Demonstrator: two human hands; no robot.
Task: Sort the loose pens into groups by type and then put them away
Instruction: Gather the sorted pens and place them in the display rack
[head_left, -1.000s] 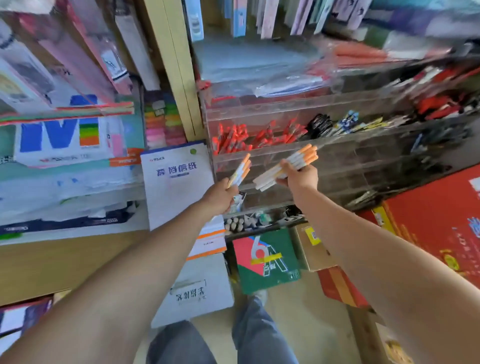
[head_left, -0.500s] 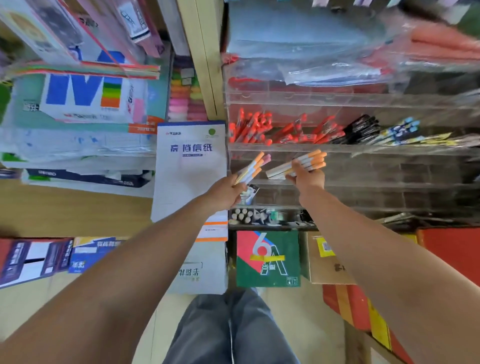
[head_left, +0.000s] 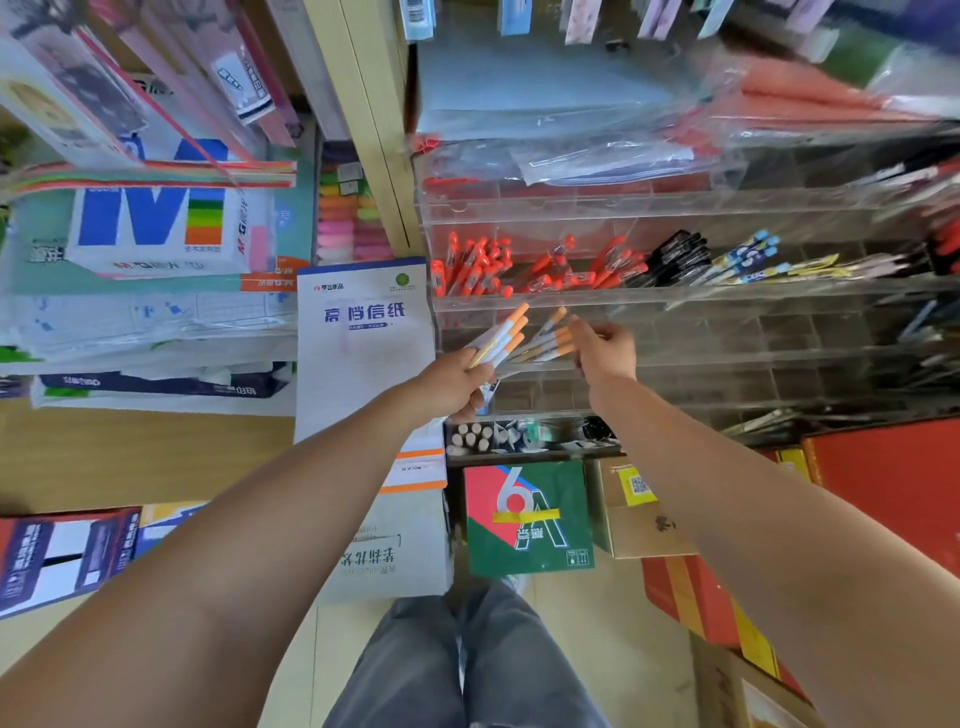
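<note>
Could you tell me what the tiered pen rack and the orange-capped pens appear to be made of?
Tiered pen rack: clear glossy plastic, probably acrylic; contents show through and edges catch light. Orange-capped pens: seemingly plastic, white barrels with opaque orange caps; blur hides the finish.

I find a stationery shop: a clear acrylic display rack (head_left: 675, 291) with compartments of red pens (head_left: 498, 265), black pens (head_left: 675, 260), shelved paper reams (head_left: 156, 228), packaged folders and cartons (head_left: 644, 514) below.
</note>
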